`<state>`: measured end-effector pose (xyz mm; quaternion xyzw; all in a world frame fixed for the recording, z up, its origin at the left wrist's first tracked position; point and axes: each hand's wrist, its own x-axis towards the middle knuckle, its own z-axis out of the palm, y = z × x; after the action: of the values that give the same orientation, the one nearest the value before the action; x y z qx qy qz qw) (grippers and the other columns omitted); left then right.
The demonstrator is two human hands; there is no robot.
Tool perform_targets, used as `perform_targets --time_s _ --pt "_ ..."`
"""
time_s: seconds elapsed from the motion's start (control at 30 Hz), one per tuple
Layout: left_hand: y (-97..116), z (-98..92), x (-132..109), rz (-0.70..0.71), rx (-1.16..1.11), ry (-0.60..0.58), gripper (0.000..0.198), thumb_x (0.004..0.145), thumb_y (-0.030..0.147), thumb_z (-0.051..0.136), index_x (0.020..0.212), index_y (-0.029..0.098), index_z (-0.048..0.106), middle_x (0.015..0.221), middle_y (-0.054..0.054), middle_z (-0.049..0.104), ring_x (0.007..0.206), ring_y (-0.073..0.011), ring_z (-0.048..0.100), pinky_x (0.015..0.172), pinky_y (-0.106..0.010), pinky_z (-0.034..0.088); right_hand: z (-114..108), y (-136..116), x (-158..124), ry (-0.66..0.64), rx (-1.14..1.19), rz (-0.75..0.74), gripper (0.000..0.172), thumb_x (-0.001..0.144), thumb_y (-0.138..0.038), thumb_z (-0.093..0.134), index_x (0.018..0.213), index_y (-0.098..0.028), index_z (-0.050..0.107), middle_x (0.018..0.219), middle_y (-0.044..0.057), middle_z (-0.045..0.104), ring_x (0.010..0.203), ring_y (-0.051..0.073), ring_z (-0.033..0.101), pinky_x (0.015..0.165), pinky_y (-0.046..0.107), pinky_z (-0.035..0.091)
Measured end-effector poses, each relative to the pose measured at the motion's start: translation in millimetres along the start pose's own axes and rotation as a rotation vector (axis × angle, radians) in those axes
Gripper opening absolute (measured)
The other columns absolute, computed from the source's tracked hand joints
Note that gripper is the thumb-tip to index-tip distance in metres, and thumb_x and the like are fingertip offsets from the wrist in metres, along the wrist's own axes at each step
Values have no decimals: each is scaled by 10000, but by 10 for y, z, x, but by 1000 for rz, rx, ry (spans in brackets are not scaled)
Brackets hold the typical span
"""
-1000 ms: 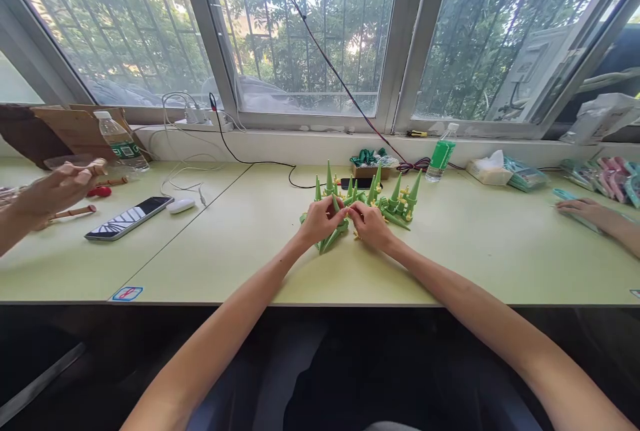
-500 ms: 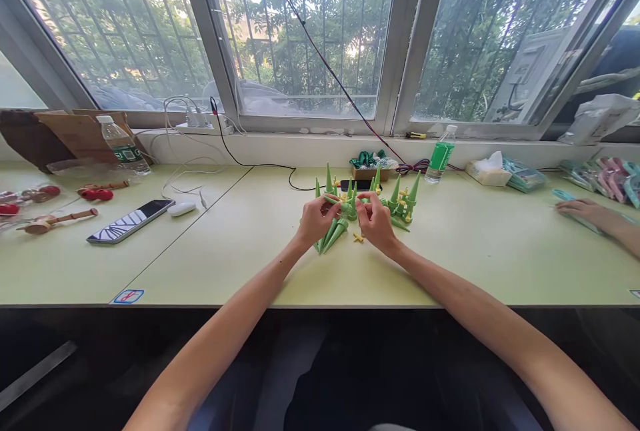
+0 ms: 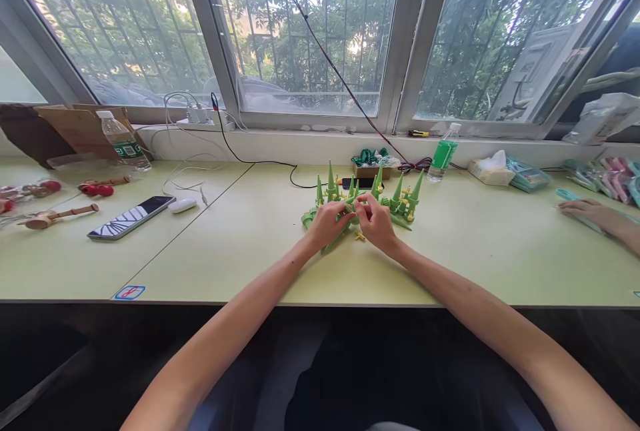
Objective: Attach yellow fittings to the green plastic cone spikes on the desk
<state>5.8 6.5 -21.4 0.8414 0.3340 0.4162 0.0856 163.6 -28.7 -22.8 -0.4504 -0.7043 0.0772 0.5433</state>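
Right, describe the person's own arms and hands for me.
The left hand and right hand are ungloved. The left forearm and right forearm are bare and slender, with no sleeve, watch or bracelet showing on either.

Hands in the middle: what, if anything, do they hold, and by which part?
A small green piece, apparently pinched by the left hand and right hand together; which part of it they grip is hidden.
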Motion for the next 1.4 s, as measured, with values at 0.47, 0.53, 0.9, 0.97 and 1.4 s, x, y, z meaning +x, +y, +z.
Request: perform_targets --time_s 0.47,0.53,0.9,0.97,1.4 --pt "-41 59 30 -66 162 -7 241 902 274 580 685 168 573 736 -31 662 701 -166 551 718 -296 398 11 22 -13 -53 -65 -38 265 963 -385 443 862 -194 596 546 -38 506 463 114 418 521 235 327" --pt "-38 65 31 -74 159 -14 227 897 273 586 696 169 579 745 -31 668 706 -168 558 722 -297 399 10 24 -9 -54 -77 -39 262 961 -379 448 860 -192 602 559 -30 529 470 117 433 528 237 334" --pt "14 47 23 -153 89 -33 36 860 197 586 851 177 614 785 -24 689 730 -179 610 714 -291 440 24 85 -10 -151 -157 9 225 940 -330 472 860 -187 627 563 -18 558 503 133 482 564 244 350" --pt "9 54 21 -162 66 -22 68 863 201 588 914 176 626 794 -25 699 742 -181 625 734 -295 453 17 79 -11 -165 -169 24 206 932 -315 479 877 -184 628 578 -14 570 517 135 494 571 243 354" --pt "-12 86 2 -124 28 -19 235 857 151 565 1081 173 634 855 -31 722 818 -186 661 836 -321 481 25 184 4 -202 -287 102 145 876 -254 519 870 -182 644 603 11 608 552 160 539 590 260 373"
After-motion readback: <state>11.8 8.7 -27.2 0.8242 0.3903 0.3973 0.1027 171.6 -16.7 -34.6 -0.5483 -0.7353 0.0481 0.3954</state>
